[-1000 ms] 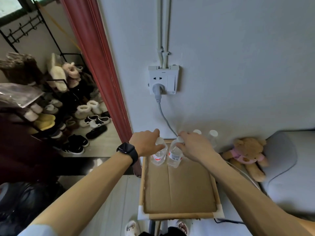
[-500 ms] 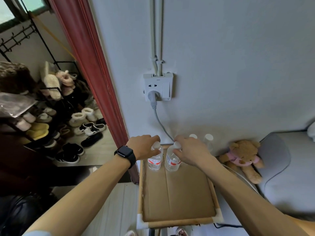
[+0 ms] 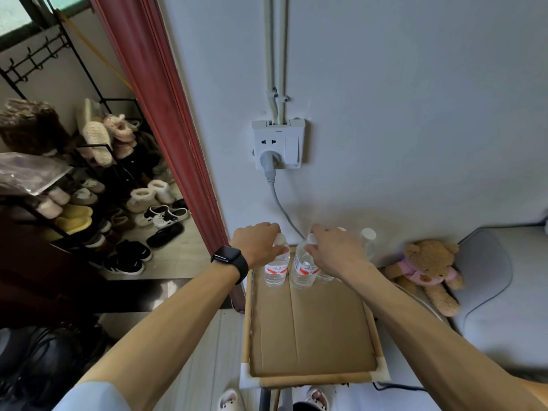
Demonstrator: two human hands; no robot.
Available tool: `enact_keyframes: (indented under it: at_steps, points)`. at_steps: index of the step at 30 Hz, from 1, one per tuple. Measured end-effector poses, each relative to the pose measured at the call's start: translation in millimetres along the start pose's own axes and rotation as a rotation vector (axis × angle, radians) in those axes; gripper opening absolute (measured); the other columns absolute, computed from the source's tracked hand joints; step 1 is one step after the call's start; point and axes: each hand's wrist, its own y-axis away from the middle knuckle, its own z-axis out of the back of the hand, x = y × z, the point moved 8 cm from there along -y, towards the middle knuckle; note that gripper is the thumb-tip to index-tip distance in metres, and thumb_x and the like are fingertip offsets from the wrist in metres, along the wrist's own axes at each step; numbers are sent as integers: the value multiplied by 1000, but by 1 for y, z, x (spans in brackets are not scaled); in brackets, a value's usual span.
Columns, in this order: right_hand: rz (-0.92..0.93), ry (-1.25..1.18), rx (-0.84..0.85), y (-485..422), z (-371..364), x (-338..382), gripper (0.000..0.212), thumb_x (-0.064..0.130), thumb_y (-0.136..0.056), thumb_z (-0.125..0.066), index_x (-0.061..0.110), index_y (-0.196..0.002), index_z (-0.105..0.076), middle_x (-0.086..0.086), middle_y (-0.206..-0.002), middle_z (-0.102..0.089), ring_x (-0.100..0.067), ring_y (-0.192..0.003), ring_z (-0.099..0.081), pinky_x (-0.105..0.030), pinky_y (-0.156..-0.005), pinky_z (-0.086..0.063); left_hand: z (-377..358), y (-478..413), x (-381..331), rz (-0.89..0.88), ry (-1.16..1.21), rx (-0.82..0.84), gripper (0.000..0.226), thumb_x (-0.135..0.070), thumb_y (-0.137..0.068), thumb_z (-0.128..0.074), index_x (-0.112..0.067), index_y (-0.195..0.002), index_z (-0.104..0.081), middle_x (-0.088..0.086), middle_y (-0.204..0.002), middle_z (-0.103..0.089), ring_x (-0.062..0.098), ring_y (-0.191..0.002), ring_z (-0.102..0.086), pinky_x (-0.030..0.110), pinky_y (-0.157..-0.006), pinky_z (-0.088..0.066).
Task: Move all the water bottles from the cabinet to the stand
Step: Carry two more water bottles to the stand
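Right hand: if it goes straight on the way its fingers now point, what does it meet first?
Probably the grey power cable against the pale wall, just beyond the clear plastic water bottle whose cap the right hand pinches; depth is unclear.

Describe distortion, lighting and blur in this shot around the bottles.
Head view: wide-angle distortion bows the red doorframe and splays the stand; light is soft on the wall, murky lower left; the left bottle and right bottle show red labels, print too blurred to read; the far bottle fades into the wall.
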Motion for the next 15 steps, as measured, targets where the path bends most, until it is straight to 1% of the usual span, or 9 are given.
enact_keyframes:
  at_steps: [2,4,6,9,12,15]
  points:
    - [3,-6,-7,-2,-1,1,37,44,-99,-44,17,-123,-48,-8,-116,-65,-33,-103,-61,-39,-73,-47,0,-2,-2,11,-6,-6,39,-60,-89,-52,-23,-101,-54,-6,-93,-59,19,-76,-56,31,-58,-36]
    - [6,-27,-18,-4,-3,1,35,43,-99,-44,16,-122,-49,-9,-115,-65,-34,-101,-60,-40,-75,-47,0,-3,-1,26,-3,-9,38,-60,-90,-52,-23,-99,-53,-6,-92,-59,19,-76,-56,31,-59,-39]
    - [6,-54,-24,-5,-4,0,35,43,-99,-42,17,-121,-48,-10,-114,-64,-34,-99,-60,-41,-75,-48,0,-4,0,36,10,-6,38,-60,-90,-52,-24,-101,-54,-6,-94,-60,20,-79,-58,32,-63,-43]
    - [22,-95,-37,-6,-6,0,35,44,-100,-40,19,-122,-48,-9,-113,-63,-32,-96,-60,-39,-71,-47,2,-4,4,39,22,-7,39,-59,-91,-50,-24,-107,-56,-6,-98,-60,20,-83,-60,32,-64,-44]
    - [18,-118,-28,-8,-8,-3,36,45,-99,-39,19,-122,-47,-9,-112,-63,-34,-96,-59,-41,-73,-49,2,-3,4,46,45,-9,40,-60,-92,-49,-25,-110,-57,-6,-99,-61,18,-85,-60,33,-66,-46]
    - [13,-106,-29,-12,-7,-5,34,45,-99,-39,18,-119,-47,-9,-109,-63,-34,-94,-60,-40,-71,-47,2,-2,-2,35,70,-5,39,-59,-92,-50,-26,-111,-57,-7,-101,-61,17,-87,-60,34,-68,-47]
